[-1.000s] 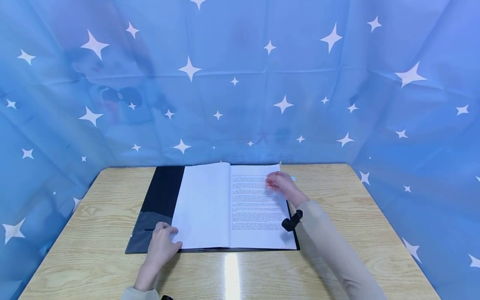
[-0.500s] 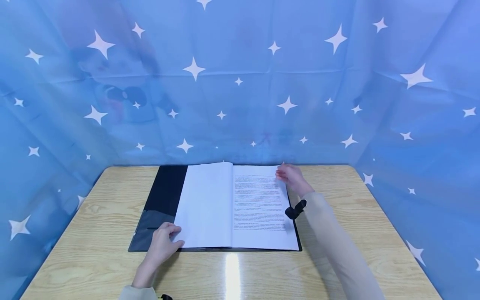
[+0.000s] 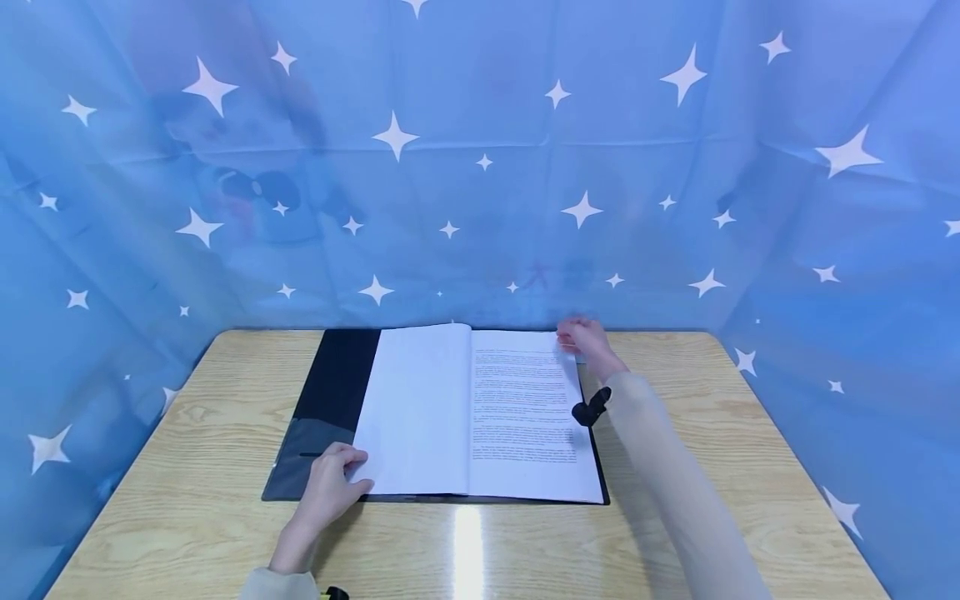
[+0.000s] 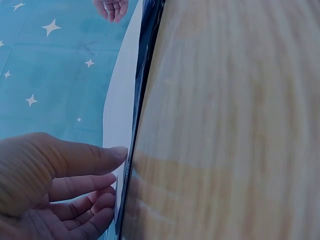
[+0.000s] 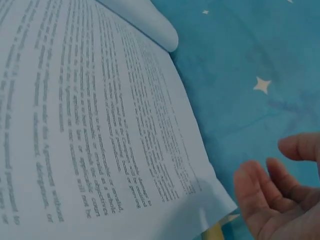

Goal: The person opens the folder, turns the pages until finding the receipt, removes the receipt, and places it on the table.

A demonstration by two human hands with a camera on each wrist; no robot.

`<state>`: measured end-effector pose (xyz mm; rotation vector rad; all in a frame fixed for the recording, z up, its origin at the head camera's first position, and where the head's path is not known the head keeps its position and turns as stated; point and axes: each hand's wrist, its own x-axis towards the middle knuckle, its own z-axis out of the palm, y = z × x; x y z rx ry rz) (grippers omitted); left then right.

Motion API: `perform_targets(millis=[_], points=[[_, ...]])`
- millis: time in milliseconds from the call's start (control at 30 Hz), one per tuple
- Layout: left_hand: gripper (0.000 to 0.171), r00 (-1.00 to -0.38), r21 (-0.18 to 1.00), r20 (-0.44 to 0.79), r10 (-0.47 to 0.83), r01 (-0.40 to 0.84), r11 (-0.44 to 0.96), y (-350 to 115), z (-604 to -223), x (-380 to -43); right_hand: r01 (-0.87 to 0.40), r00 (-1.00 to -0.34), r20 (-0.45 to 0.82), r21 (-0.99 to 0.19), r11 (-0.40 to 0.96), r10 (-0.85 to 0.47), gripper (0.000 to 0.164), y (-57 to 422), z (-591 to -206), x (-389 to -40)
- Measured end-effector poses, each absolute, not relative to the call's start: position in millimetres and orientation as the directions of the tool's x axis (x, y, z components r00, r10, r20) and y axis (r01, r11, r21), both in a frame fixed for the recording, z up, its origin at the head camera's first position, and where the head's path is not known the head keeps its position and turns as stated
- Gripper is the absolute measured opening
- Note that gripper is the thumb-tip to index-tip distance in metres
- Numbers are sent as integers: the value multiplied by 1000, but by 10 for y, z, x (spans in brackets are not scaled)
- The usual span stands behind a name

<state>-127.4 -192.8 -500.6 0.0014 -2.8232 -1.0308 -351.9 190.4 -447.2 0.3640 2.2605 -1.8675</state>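
A dark folder (image 3: pixel 333 375) lies spread on the table with a thick set of white sheets in it. The left page (image 3: pixel 412 408) is blank; the right page (image 3: pixel 525 408) carries printed text. At the lower left corner of the blank page my left hand (image 3: pixel 328 485) rests, its thumb and fingertips at the sheet's edge. The left wrist view shows the left hand (image 4: pixel 65 185) with loosely bent fingers beside the pages. My right hand (image 3: pixel 588 342) hovers by the printed page's upper right corner. In the right wrist view the right hand (image 5: pixel 280 200) stands just off that corner, holding nothing.
The wooden table (image 3: pixel 180 467) extends left, right and in front of the folder. A blue curtain (image 3: pixel 480 200) with white stars hangs directly behind the table's back edge. A yellow strip (image 5: pixel 214 232) shows under the page corner in the right wrist view.
My right hand has moved from over the printed text up and right to the page's top corner. The left hand stays at the lower left corner. The head view has shifted slightly.
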Motion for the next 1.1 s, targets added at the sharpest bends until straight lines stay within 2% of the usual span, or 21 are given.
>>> perform_targets(millis=[233,867,1100], points=[[32,-992,640,108,-58,24,768,-1921,-4983,-1271,312,-949,-301,-933,179,90,43,1944,-4435,-3585],[30,-991,647,121,-47,43,761,-1909,-4965,-1272,322,-947,-306,-895,309,102,50,2012,-4450,-3694],[29,-991,653,129,-44,51,756,-1912,-4964,-1270,331,-944,-317,-889,316,94,54,2018,-4471,-3692]])
